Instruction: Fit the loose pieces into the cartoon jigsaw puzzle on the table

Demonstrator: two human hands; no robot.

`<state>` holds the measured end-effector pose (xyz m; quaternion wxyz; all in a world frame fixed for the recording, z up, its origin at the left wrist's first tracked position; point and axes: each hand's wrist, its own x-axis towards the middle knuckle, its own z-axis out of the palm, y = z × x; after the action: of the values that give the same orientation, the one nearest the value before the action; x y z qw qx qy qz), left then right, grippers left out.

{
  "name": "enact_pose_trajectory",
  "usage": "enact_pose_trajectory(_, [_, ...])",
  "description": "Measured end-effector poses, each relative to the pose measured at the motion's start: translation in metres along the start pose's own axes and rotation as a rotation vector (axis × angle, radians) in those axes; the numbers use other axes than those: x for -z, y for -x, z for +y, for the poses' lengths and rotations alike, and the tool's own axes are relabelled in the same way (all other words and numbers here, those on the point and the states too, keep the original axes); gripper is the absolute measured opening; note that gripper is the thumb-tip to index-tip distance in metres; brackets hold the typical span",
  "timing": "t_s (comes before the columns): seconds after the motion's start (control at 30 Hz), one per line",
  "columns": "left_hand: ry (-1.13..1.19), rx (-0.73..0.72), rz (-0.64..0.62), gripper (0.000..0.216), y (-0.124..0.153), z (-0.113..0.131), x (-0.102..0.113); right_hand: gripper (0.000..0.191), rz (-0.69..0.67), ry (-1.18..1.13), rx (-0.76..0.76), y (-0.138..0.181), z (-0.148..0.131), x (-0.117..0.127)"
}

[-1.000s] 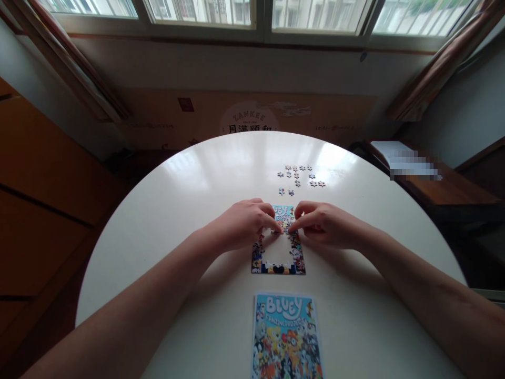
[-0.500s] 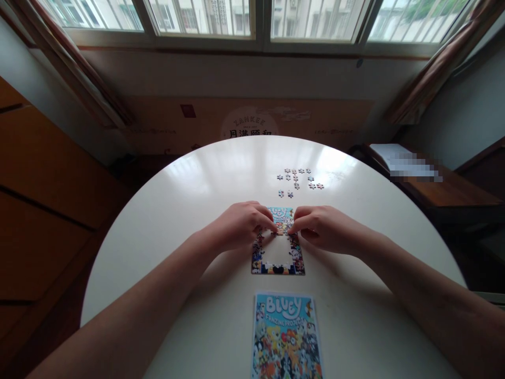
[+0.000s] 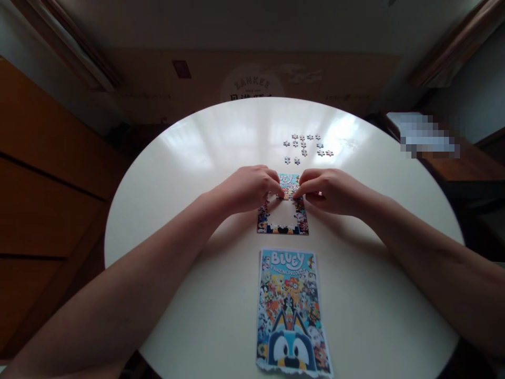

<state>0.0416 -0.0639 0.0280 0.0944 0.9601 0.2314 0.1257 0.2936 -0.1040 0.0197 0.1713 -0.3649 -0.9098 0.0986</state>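
Note:
A partly assembled jigsaw puzzle (image 3: 283,230) lies on the white table, its border joined around a bare middle and its upper part filled in. My left hand (image 3: 256,185) is closed at the puzzle's left side, fingertips on the inner edge of the filled part. From the right, my right hand (image 3: 328,188) is closed too, its index fingertip on pieces close to the left fingertips. Any single piece under the fingers is too small to make out. Below the puzzle lies a picture sheet (image 3: 290,305) with the same cartoon design and a ragged lower edge.
Several loose jigsaw pieces (image 3: 303,145) are scattered on the table beyond my hands. The round white table (image 3: 169,163) has a curved far edge before the wall. A wooden side table (image 3: 473,166) with papers stands at the right, and wooden cabinet fronts (image 3: 39,210) at the left.
My view has tilted down, so the window is gone and more of the picture sheet shows. Both hands stay at the puzzle's filled part, with only slight finger movement.

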Motion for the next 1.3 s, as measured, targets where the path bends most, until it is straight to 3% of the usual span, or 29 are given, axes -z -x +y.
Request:
enact_pose_trajectory(0.17, [-0.053, -0.029, 0.034, 0.046, -0.001, 0.003, 0.000, 0.027, 0.047, -0.066, 0.023, 0.000, 0.003, -0.004])
enact_pose_trajectory(0.37, [-0.084, -0.037, 0.026, 0.043, -0.001, 0.005, 0.000, 0.031, 0.042, -0.102, -0.005, 0.000, 0.005, -0.005])
enact_pose_trajectory(1.17, [0.067, -0.016, 0.067, 0.048, 0.002, -0.005, -0.002, 0.030, 0.037, -0.256, -0.026, -0.001, 0.011, -0.007])
enact_pose_trajectory(1.3, [0.089, -0.019, 0.089, 0.046, 0.004, -0.007, -0.002, 0.032, 0.101, -0.322, -0.029, -0.002, 0.011, -0.008])
